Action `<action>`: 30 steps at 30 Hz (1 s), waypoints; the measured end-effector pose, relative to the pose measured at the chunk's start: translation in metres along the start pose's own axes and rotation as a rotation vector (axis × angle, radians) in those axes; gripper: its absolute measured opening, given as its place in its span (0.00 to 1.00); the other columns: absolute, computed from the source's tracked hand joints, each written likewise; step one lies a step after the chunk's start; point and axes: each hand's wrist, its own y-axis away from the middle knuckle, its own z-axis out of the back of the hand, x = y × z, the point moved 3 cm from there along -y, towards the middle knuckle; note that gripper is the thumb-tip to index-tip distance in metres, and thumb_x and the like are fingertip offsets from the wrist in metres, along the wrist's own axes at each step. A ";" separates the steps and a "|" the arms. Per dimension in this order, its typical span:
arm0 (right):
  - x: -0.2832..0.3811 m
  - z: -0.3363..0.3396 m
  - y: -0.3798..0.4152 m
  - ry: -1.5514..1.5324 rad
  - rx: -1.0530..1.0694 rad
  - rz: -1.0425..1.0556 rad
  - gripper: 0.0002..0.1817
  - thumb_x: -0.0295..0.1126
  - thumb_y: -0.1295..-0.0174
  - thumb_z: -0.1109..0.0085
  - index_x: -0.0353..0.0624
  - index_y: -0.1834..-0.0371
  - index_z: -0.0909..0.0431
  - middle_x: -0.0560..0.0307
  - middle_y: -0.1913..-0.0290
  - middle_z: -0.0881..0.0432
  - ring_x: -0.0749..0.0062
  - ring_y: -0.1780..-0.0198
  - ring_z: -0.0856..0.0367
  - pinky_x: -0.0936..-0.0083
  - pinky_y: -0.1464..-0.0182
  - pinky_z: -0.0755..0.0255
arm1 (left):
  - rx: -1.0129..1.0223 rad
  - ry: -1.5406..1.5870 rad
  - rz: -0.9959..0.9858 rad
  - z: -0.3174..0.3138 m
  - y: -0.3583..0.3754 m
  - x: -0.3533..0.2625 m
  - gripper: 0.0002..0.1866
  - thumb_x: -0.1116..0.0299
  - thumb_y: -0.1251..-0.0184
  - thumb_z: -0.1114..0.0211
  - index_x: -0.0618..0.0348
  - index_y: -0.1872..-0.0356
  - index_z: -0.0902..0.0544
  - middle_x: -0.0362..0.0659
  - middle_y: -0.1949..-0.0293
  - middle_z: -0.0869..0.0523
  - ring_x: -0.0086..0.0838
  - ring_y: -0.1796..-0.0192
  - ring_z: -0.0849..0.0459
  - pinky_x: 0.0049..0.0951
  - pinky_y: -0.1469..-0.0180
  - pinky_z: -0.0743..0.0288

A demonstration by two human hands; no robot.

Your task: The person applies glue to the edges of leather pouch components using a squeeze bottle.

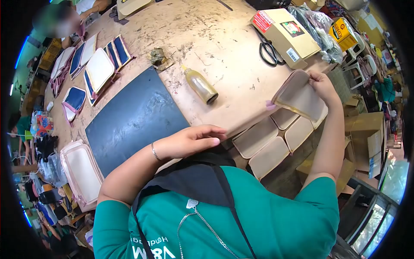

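Note:
My right hand (321, 88) pinches the edge of a beige zip-edged pouch piece (308, 97), raised at the table's right edge. Purple tape shows at its left corner. Below it, several similar beige pieces (269, 160) lie side by side under the table edge. My left hand (194, 140) rests at the near table edge with fingers stretched out and nothing in it. Beside it lies a dark flat board (140, 116). Beyond, a yellowish bottle (201, 87) lies tipped on its side on the table.
Black-handled scissors (269, 54) lie against a cardboard box (286, 36). A dark lump (159, 58) sits near the board. Blue and cream pouch pieces (99, 69) spread at left, with a pale stack (79, 172) nearer. Another person (60, 19) is at the far left.

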 end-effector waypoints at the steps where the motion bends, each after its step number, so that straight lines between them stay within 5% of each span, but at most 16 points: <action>1: -0.003 0.007 -0.007 0.160 0.027 -0.072 0.14 0.15 0.38 0.52 0.38 0.57 0.17 0.66 0.60 0.16 0.82 0.54 0.21 0.82 0.47 0.31 | -0.049 0.060 0.056 0.006 0.000 0.007 0.24 0.64 0.19 0.46 0.59 0.27 0.34 0.46 0.32 0.25 0.30 0.29 0.28 0.31 0.29 0.34; 5: 0.004 0.016 -0.032 0.745 -0.058 -0.243 0.14 0.19 0.45 0.50 0.45 0.64 0.15 0.56 0.59 0.12 0.58 0.58 0.16 0.66 0.42 0.32 | -0.234 0.283 0.141 0.025 0.007 0.029 0.25 0.60 0.20 0.46 0.59 0.29 0.33 0.47 0.36 0.22 0.32 0.33 0.23 0.32 0.33 0.29; 8: -0.026 0.020 -0.069 1.096 0.050 -0.173 0.17 0.21 0.47 0.49 0.53 0.62 0.13 0.58 0.56 0.12 0.55 0.52 0.17 0.51 0.32 0.44 | -0.315 0.392 0.076 0.032 0.010 0.034 0.25 0.57 0.20 0.46 0.60 0.30 0.33 0.49 0.40 0.20 0.37 0.39 0.18 0.35 0.36 0.24; 12: -0.057 0.020 -0.093 1.249 -0.126 0.024 0.15 0.25 0.44 0.48 0.56 0.62 0.12 0.64 0.53 0.13 0.68 0.39 0.25 0.40 0.29 0.54 | -0.374 0.439 0.111 0.031 0.010 0.031 0.23 0.58 0.20 0.46 0.59 0.33 0.31 0.48 0.42 0.19 0.37 0.40 0.17 0.34 0.38 0.23; 15: -0.064 0.019 -0.090 1.281 -0.202 0.008 0.14 0.31 0.39 0.45 0.56 0.52 0.14 0.63 0.45 0.16 0.67 0.37 0.26 0.35 0.29 0.55 | -0.384 0.441 0.085 0.030 0.011 0.029 0.22 0.59 0.20 0.46 0.58 0.33 0.30 0.47 0.43 0.19 0.37 0.40 0.17 0.34 0.38 0.23; 18: -0.087 0.013 -0.085 1.132 -0.720 -0.111 0.17 0.40 0.32 0.46 0.58 0.42 0.20 0.62 0.37 0.21 0.67 0.33 0.28 0.29 0.28 0.57 | -0.384 0.456 0.089 0.030 0.010 0.031 0.21 0.59 0.20 0.46 0.57 0.33 0.30 0.47 0.43 0.19 0.37 0.40 0.17 0.34 0.38 0.23; 21: -0.087 0.008 -0.082 1.098 -0.518 -0.482 0.19 0.47 0.28 0.49 0.61 0.37 0.24 0.61 0.35 0.22 0.66 0.28 0.32 0.25 0.28 0.59 | -0.405 0.452 0.116 0.030 0.009 0.030 0.21 0.59 0.20 0.46 0.57 0.33 0.30 0.47 0.43 0.19 0.37 0.40 0.17 0.34 0.38 0.23; 30: -0.096 0.024 -0.102 0.911 -0.423 -0.569 0.19 0.46 0.26 0.53 0.65 0.35 0.25 0.64 0.27 0.29 0.60 0.26 0.33 0.15 0.32 0.67 | -0.418 0.451 0.102 0.030 0.008 0.028 0.21 0.58 0.20 0.48 0.57 0.33 0.30 0.48 0.43 0.19 0.38 0.41 0.17 0.35 0.39 0.22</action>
